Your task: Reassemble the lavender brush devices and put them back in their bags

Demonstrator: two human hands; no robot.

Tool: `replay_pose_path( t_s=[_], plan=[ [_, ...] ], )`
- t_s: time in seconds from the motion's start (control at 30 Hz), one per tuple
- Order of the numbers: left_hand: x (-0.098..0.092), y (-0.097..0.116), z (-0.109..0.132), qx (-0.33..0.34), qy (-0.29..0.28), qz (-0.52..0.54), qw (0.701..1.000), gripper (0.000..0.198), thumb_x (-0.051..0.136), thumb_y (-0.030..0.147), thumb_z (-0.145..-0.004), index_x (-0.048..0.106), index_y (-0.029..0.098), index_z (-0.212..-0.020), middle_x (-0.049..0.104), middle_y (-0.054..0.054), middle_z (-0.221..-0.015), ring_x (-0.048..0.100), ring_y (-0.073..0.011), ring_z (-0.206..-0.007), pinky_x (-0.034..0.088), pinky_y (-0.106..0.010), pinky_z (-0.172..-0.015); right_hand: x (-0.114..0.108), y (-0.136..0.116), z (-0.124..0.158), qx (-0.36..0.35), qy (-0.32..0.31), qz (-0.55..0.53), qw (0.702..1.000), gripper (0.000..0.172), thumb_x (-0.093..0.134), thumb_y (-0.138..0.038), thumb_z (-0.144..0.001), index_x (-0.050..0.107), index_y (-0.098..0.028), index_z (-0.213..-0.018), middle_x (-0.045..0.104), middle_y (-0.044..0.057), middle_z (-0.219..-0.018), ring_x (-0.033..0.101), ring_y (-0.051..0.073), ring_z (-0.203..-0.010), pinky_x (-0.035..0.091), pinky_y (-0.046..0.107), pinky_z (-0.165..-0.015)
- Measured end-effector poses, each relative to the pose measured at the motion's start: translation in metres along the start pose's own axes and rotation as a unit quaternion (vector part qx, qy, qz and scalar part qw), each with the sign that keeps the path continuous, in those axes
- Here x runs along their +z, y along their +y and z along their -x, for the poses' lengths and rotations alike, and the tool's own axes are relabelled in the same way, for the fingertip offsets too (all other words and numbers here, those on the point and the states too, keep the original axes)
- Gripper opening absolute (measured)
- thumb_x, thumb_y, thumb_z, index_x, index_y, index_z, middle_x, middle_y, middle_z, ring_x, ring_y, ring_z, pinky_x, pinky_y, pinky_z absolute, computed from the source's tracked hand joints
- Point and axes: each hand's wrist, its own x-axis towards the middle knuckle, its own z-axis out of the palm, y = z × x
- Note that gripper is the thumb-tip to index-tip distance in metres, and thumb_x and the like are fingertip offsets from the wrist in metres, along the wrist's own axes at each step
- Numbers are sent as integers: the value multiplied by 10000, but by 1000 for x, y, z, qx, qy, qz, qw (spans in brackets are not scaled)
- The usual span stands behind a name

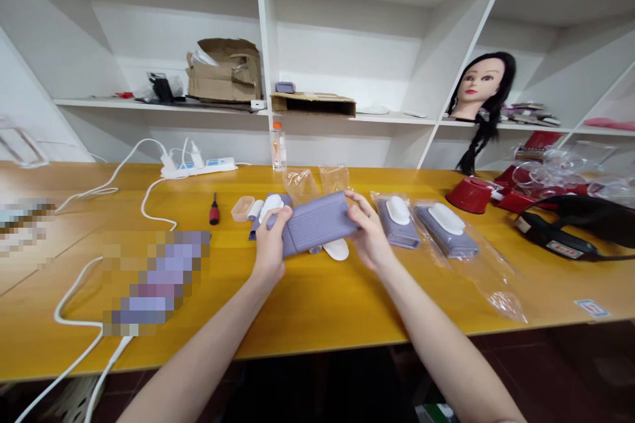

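Observation:
A folded purple ribbed piece [320,221] is held above the wooden table between both hands. My left hand [270,241] grips its left end, thumb on top. At its right end, my right hand [367,228] pinches the edge with thumb and fingers. Behind my left hand lies another purple piece with a white oval part [272,206] on it. A flat white oval piece [337,249] rests on the table under the held piece. To the right are two purple pieces in clear bags, each topped by a white oval part [398,210], [445,218].
A red-black screwdriver [214,210], a peach container [243,208], a bottle [278,148] and a power strip [201,168] with white cables stand around. Red devices [471,194] and a black strapped item [560,237] lie right. Shelves with a mannequin head [479,82] rise behind.

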Motion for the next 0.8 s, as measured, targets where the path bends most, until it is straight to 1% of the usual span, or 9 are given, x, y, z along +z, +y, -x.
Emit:
replay_pose_path(
  t_s=[0.03, 0.1, 0.17, 0.23, 0.33, 0.4, 0.47, 0.57, 0.8],
  plan=[
    [-1, 1, 1, -13, -13, -3, 1000, 336, 689, 477, -596, 595, 182, -725, 576, 23, -779, 520, -142, -786, 398, -235, -704, -4, -5, -3, -4, -11, 51, 999, 462, 756, -282, -595, 587, -240, -1023, 620, -43, -754, 540, 128, -665, 425, 221, -576],
    [-2, 4, 3, -51, -57, 13, 997, 423, 602, 587, -637, 603, 184, -767, 603, 6, -773, 547, -157, -749, 418, -254, -673, -12, -14, -8, -11, -31, 125, 992, 443, 760, -236, -590, 612, -224, -1007, 637, -28, -796, 551, 143, -739, 427, 228, -628],
    [-2, 6, 6, -80, -110, 27, 990, 511, 491, 655, -685, 617, 185, -838, 633, -20, -799, 571, -177, -742, 436, -275, -657, -18, -18, -10, 4, -52, 152, 987, 311, 738, -250, -619, 642, -199, -911, 652, -8, -820, 555, 150, -764, 423, 234, -645],
    [-1, 7, 8, -60, -136, 8, 989, 499, 486, 635, -705, 634, 182, -851, 647, -33, -832, 582, -186, -781, 440, -274, -681, -22, -20, -11, 42, -63, 151, 986, 213, 721, -274, -635, 646, -180, -812, 660, 1, -779, 557, 147, -717, 415, 236, -622],
    [-1, 4, 8, 6, -121, -22, 992, 430, 509, 576, -726, 647, 173, -789, 650, -39, -840, 581, -187, -819, 432, -266, -718, -22, -17, -11, 71, -41, 136, 987, 212, 728, -311, -627, 640, -165, -752, 656, 0, -712, 550, 140, -649, 401, 238, -595],
    [-3, 1, 7, 25, -102, -20, 994, 433, 470, 569, -756, 645, 172, -775, 648, -42, -826, 580, -186, -802, 431, -269, -706, -19, -12, -11, 70, -21, 124, 990, 261, 741, -364, -620, 640, -159, -747, 653, 8, -701, 551, 143, -640, 403, 250, -607],
    [-6, -1, 7, 30, -80, -22, 996, 444, 435, 564, -779, 643, 172, -769, 643, -41, -801, 576, -179, -767, 428, -265, -674, -15, -6, -9, 69, -12, 115, 991, 301, 747, -404, -615, 641, -159, -754, 655, 17, -703, 555, 148, -640, 412, 264, -625],
    [-11, -5, 8, 35, -59, -32, 997, 443, 417, 550, -795, 644, 171, -760, 630, -35, -764, 564, -169, -727, 420, -259, -650, -11, -2, -7, 63, -21, 123, 990, 293, 747, -401, -618, 635, -166, -752, 658, 18, -709, 560, 151, -643, 421, 268, -622],
    [-13, -7, 13, 47, -71, -16, 996, 438, 425, 551, -789, 651, 177, -765, 638, -26, -754, 550, -162, -700, 406, -255, -647, -12, -5, -5, 53, -47, 135, 988, 272, 750, -376, -618, 622, -168, -738, 650, 11, -688, 559, 146, -630, 419, 258, -582]
  ],
)
